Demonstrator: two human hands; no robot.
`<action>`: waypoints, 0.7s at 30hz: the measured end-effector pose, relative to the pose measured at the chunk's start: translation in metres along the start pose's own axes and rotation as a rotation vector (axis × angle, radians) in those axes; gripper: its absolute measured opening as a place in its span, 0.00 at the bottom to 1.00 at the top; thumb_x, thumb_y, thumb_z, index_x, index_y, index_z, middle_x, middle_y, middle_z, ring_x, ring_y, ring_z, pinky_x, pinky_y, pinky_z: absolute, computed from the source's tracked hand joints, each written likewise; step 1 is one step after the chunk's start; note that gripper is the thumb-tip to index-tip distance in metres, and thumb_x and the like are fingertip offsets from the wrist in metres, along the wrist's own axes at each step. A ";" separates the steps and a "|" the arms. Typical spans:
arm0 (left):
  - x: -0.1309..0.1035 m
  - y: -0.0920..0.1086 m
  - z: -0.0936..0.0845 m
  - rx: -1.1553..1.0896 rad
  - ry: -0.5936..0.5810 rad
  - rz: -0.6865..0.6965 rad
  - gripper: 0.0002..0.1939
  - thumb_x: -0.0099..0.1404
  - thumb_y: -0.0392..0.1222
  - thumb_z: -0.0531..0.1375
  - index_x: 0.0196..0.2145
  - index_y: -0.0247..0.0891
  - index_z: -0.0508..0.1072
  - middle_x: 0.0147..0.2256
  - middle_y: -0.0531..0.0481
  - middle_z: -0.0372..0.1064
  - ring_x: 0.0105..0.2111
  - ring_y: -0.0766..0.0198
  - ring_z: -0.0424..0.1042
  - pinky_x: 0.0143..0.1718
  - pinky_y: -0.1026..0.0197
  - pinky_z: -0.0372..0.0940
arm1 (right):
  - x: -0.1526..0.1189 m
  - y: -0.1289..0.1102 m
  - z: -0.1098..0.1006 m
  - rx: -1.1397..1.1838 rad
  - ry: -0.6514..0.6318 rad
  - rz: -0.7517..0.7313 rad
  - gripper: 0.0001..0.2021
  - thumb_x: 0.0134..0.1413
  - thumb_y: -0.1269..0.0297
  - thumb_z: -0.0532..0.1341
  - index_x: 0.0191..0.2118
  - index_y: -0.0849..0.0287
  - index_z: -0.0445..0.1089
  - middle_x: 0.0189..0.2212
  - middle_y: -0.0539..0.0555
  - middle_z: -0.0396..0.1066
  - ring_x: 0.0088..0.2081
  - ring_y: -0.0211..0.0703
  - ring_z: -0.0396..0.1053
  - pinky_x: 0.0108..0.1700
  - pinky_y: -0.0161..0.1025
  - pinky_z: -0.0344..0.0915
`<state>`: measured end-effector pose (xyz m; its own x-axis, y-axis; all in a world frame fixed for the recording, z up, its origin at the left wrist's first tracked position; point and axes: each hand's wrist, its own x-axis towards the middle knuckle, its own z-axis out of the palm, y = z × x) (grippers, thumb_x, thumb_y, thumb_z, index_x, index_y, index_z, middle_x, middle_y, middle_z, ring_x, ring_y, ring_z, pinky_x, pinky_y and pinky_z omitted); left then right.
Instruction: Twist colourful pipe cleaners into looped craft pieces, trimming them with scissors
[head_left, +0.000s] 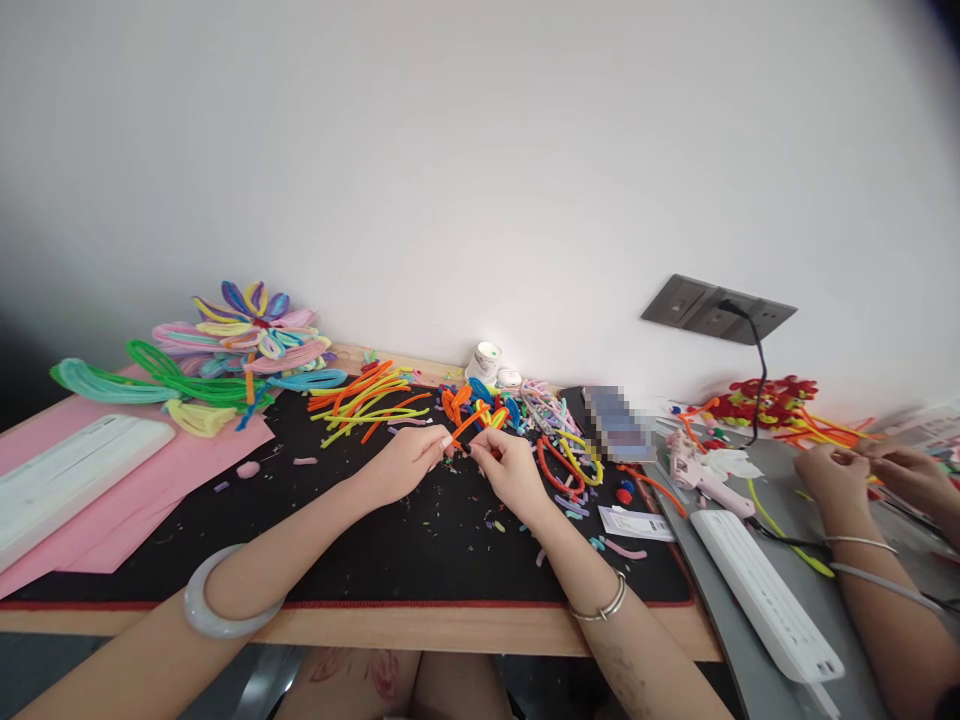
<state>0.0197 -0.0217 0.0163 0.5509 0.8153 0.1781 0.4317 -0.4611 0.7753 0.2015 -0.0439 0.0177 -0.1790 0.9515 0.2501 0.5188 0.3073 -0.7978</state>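
My left hand (420,460) is closed in a pinch on an orange pipe cleaner (468,430) above the black mat. Close beside it, my right hand (511,474) pinches at the same orange piece; its fingertips partly hide the grip. A small dark bit shows between the two hands. Just behind them lie bent blue pipe cleaners (511,410). Left of the hands is a loose pile of orange and yellow pipe cleaners (367,400). Red and yellow loops (559,468) rest to the right of my right hand.
A pipe-cleaner flower (255,325) stands at the back left, near a white power strip (82,475) on pink sheets. A phone (619,425), a pink glue gun (705,475) and another white strip (765,590) lie right. A co-worker's hands (840,480) work at far right.
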 end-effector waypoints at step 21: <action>0.001 -0.007 0.000 -0.663 -0.348 -0.203 0.16 0.62 0.51 0.51 0.30 0.34 0.65 0.19 0.58 0.54 0.18 0.73 0.51 0.20 0.68 0.46 | 0.000 0.002 0.004 0.257 -0.020 -0.025 0.05 0.46 0.67 0.60 0.30 0.58 0.73 0.26 0.51 0.70 0.20 0.36 0.65 0.25 0.35 0.64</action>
<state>0.0170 -0.0170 0.0110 0.7470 0.6536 -0.1216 0.0910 0.0806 0.9926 0.1994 -0.0431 0.0143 -0.2069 0.9423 0.2631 0.2850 0.3153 -0.9052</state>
